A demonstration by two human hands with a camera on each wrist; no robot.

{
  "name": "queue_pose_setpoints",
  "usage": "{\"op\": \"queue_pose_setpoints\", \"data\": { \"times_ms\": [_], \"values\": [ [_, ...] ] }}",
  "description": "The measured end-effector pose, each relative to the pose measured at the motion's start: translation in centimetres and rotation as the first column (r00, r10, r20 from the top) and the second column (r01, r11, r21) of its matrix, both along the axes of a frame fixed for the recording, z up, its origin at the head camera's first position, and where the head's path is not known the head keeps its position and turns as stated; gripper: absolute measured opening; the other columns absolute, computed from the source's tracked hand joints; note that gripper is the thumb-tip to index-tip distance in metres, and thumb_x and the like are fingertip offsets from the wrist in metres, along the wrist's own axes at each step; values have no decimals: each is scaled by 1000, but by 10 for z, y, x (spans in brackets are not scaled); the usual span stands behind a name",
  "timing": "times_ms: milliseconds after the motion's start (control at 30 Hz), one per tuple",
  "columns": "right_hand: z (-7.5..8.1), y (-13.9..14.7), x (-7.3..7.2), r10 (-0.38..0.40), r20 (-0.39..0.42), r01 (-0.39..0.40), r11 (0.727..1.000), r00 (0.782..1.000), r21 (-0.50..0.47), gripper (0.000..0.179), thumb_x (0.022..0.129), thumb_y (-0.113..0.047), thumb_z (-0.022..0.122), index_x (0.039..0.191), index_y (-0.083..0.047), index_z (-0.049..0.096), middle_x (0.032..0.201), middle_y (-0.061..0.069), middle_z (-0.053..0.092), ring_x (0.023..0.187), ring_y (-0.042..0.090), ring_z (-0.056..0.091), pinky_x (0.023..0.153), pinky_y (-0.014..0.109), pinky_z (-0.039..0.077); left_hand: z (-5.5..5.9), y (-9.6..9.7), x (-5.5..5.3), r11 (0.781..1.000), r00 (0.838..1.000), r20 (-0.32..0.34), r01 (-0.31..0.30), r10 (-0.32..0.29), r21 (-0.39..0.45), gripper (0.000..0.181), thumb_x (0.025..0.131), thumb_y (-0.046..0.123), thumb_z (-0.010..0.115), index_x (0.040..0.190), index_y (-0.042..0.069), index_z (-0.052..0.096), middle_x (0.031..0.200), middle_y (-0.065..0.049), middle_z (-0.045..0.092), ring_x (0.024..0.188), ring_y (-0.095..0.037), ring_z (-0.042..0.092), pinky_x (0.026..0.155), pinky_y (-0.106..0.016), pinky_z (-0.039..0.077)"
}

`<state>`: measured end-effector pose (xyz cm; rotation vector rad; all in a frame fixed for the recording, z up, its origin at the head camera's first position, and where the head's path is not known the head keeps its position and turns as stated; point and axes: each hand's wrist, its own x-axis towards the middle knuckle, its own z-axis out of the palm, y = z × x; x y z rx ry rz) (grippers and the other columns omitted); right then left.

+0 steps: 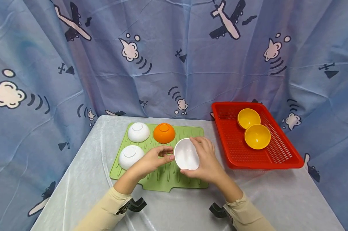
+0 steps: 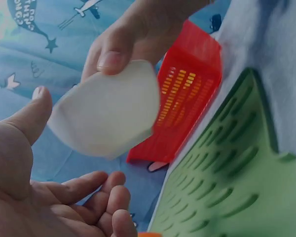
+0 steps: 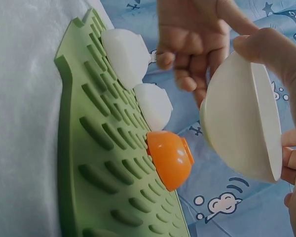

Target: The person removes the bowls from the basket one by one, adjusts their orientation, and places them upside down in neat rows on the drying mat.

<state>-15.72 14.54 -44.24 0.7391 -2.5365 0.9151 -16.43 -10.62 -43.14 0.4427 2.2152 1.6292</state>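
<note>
A white bowl (image 1: 186, 154) is held up over the green drying mat (image 1: 174, 179), tilted with its inside facing the head camera. My right hand (image 1: 206, 158) grips it by the rim, thumb on the near side and fingers on the far side. Just left of the bowl is my left hand (image 1: 157, 158), its fingers loosely bent and the palm turned toward it; the left wrist view shows a gap between that palm and the bowl (image 2: 108, 111). Upside down on the mat sit an orange bowl (image 1: 164, 133) and two white bowls, one at the back (image 1: 138, 132) and one nearer (image 1: 131, 156).
To the right stands a red plastic basket (image 1: 230, 141) with slotted walls. Inside it, two yellow bowls lie with their openings up, one farther back (image 1: 248, 118) and one nearer (image 1: 257, 137). A blue patterned curtain (image 1: 162, 80) hangs behind the white-covered table (image 1: 87, 179).
</note>
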Motion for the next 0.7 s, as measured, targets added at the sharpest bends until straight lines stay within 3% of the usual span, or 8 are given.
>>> {"op": "queue_pose_setpoints", "data": {
  "times_ms": [133,233,400,533,700],
  "values": [
    [1,-1,3,10,-9,-10,1000,1000,-18,115,53,-50,95,148,-3,50,141,17,48,138,39,33,108,63,30,-7,3,4,997,997,70,27,-32,70,57,100,36,68,139,-4,57,134,-17,64,121,-26,61,105,-45,47],
    [2,-2,4,14,-20,-15,1000,1000,-24,116,53,-50,95,148,-3,49,141,17,47,138,39,33,108,63,30,-9,4,7,996,995,98,28,-37,90,66,97,44,69,139,-4,56,132,-17,65,116,-23,61,98,-44,49],
    [2,-3,3,24,-45,-24,1000,999,-16,116,53,-51,94,150,-5,48,141,17,47,138,39,33,108,61,30,-9,9,9,997,994,109,-11,2,76,61,93,46,73,133,1,61,118,-9,70,97,-16,60,77,-34,46],
    [0,-3,3,33,-57,-33,999,998,-4,117,55,-52,94,151,-4,46,143,18,46,138,41,32,109,61,28,-8,12,10,993,993,110,-54,43,101,50,93,35,76,128,1,64,112,-7,70,96,-16,60,80,-31,47],
    [2,0,4,51,-11,-51,999,999,1,118,61,-52,95,155,-6,42,148,18,44,141,41,31,110,65,27,-9,11,10,981,989,69,-137,129,139,51,87,26,82,129,1,64,118,-9,68,104,-23,59,86,-32,50]
  ]
}}
